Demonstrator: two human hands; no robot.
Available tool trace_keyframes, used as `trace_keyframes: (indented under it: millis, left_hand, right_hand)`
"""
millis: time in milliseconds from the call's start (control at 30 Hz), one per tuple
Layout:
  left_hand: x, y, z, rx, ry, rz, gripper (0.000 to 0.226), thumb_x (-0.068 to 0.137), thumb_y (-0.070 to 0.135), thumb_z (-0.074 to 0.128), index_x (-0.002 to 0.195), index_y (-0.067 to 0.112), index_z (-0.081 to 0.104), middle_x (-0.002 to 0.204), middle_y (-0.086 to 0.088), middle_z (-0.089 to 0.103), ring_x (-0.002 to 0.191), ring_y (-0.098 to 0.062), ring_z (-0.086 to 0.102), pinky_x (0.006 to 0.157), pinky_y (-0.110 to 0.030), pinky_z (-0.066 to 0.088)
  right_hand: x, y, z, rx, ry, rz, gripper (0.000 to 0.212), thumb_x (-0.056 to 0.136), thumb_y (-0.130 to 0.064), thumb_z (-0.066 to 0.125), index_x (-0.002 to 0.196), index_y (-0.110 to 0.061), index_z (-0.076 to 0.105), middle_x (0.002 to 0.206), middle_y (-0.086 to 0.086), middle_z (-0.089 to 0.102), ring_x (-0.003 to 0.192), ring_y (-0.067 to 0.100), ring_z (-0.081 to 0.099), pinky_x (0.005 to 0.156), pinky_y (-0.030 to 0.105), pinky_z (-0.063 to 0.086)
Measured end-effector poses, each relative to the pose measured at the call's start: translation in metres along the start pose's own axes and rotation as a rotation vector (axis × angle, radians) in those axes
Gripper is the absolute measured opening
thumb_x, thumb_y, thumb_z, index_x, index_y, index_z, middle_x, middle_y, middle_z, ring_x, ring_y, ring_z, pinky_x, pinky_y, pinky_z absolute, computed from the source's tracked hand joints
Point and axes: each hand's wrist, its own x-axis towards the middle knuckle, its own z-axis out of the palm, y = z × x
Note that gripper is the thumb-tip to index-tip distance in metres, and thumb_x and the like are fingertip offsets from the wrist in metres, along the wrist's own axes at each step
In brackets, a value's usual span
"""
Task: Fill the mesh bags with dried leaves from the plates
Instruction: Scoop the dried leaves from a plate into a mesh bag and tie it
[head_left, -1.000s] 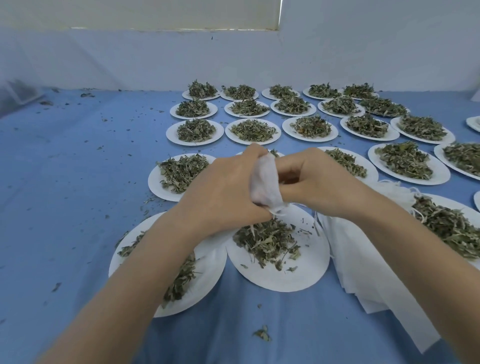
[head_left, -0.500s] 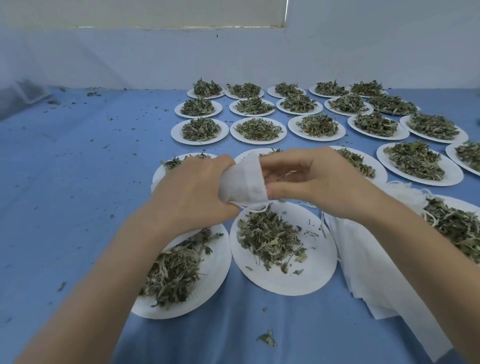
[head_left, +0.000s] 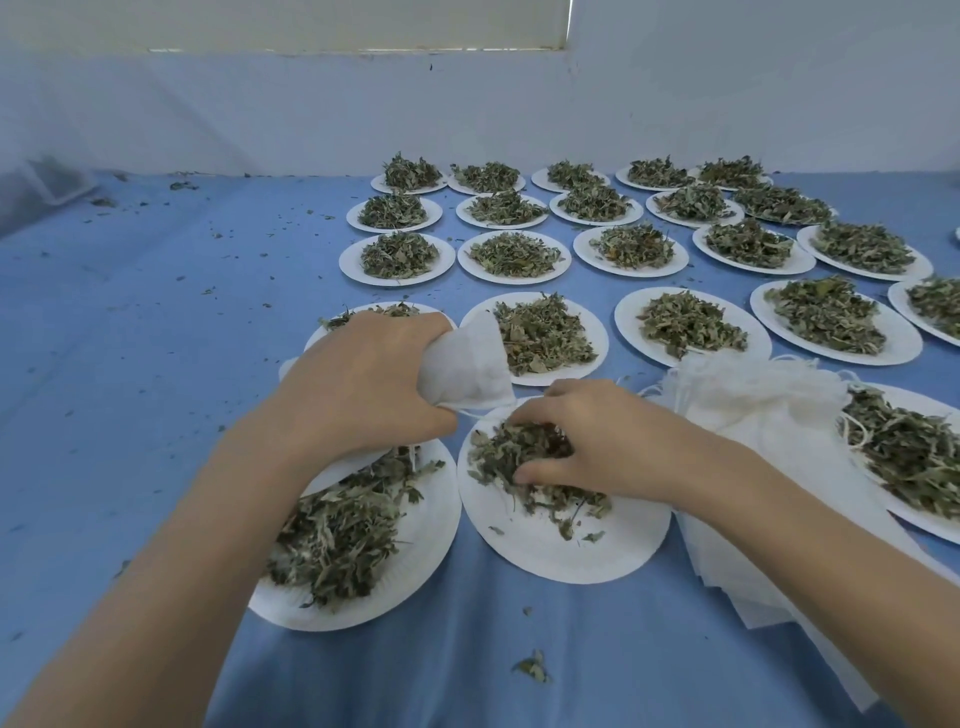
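Gripping a mesh bag (head_left: 467, 366), left hand (head_left: 363, 384); right hand (head_left: 597, 441) grasps dried leaves (head_left: 506, 457).

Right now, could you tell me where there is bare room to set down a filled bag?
The blue table lies bare to the left of the plate rows, bar scattered leaf crumbs, and along the near edge below the nearest plate. The right side is crowded: rows of plates and the pile of empty bags.

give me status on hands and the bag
Left hand grips mesh bag. Right hand grabbing dried leaves on near plate. Nothing in the way.
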Motion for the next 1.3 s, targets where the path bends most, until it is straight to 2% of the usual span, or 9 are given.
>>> trace_keyframes:
  millis: [167,300,433,600,700,967,1067,1133,1300]
  left_hand:
    - [0.000,0.001,0.001,0.014,-0.019,-0.001,0.034,0.063,0.030,0.066,0.095,0.024,0.056,0.078,0.008,0.056,0.073,-0.005,0.050,0.059,-0.030,0.045]
    - [0.001,0.002,0.002,0.021,-0.023,-0.009,0.033,0.063,0.030,0.066,0.094,0.024,0.056,0.076,0.008,0.055,0.072,-0.001,0.048,0.057,-0.028,0.043]
    - [0.002,0.004,0.002,0.024,-0.037,-0.002,0.034,0.063,0.030,0.066,0.095,0.024,0.056,0.077,0.008,0.056,0.073,-0.005,0.050,0.059,-0.030,0.045]
    - [0.005,0.008,0.004,0.019,-0.066,0.009,0.037,0.063,0.034,0.066,0.098,0.028,0.054,0.082,0.009,0.057,0.078,-0.009,0.051,0.061,-0.029,0.046]
    - [0.005,0.011,0.006,0.018,-0.087,0.021,0.031,0.063,0.033,0.067,0.089,0.030,0.051,0.079,0.009,0.056,0.073,-0.003,0.049,0.053,-0.026,0.042]
    - [0.007,0.024,0.008,-0.031,-0.040,0.084,0.035,0.060,0.034,0.067,0.090,0.029,0.050,0.078,0.007,0.057,0.076,-0.013,0.052,0.063,-0.038,0.049]
    - [0.006,0.030,0.010,-0.083,0.020,0.151,0.027,0.061,0.034,0.067,0.079,0.033,0.047,0.069,0.008,0.055,0.069,-0.015,0.051,0.059,-0.035,0.047]
    - [0.006,0.033,0.012,-0.112,0.054,0.196,0.030,0.064,0.035,0.069,0.069,0.037,0.039,0.064,0.010,0.052,0.065,-0.014,0.052,0.057,-0.034,0.047]
    - [0.008,0.038,0.013,-0.127,0.052,0.190,0.038,0.062,0.040,0.072,0.065,0.048,0.036,0.062,0.012,0.053,0.062,-0.008,0.052,0.051,-0.028,0.042]
  right_hand:
    - [-0.008,0.009,-0.010,0.067,0.160,-0.030,0.040,0.079,-0.050,0.066,0.115,-0.032,0.066,0.104,-0.010,0.066,0.081,0.004,0.050,0.070,0.019,0.036]
    - [-0.018,0.018,-0.025,0.166,0.258,-0.042,0.032,0.075,-0.049,0.067,0.105,-0.037,0.070,0.106,-0.014,0.069,0.067,-0.008,0.053,0.072,0.019,0.045]
    - [-0.021,0.022,-0.032,0.242,0.254,-0.047,0.021,0.077,-0.039,0.071,0.098,-0.038,0.069,0.101,-0.017,0.067,0.086,-0.003,0.059,0.083,0.024,0.050]
    - [-0.024,0.021,-0.031,0.409,0.362,-0.076,0.018,0.076,-0.017,0.076,0.087,-0.030,0.071,0.087,-0.015,0.066,0.064,-0.004,0.063,0.066,0.013,0.051]
    - [-0.026,0.020,-0.032,0.498,0.444,-0.083,0.023,0.075,-0.014,0.076,0.082,-0.035,0.069,0.077,-0.018,0.066,0.058,-0.002,0.065,0.065,0.012,0.050]
    - [-0.023,0.012,-0.035,0.572,0.484,-0.126,0.038,0.074,-0.010,0.076,0.080,-0.046,0.065,0.068,-0.017,0.069,0.060,-0.002,0.065,0.065,0.009,0.049]
    - [-0.021,0.008,-0.034,0.594,0.505,-0.121,0.042,0.073,-0.009,0.077,0.085,-0.047,0.064,0.084,-0.007,0.074,0.078,0.008,0.068,0.078,0.024,0.054]
    - [-0.019,0.006,-0.033,0.648,0.524,-0.108,0.036,0.072,-0.012,0.078,0.091,-0.040,0.066,0.092,-0.008,0.073,0.089,0.004,0.067,0.083,0.030,0.055]
    - [-0.020,0.008,-0.039,0.679,0.443,-0.111,0.028,0.078,-0.020,0.074,0.100,-0.037,0.070,0.092,-0.011,0.073,0.086,0.005,0.068,0.083,0.032,0.054]
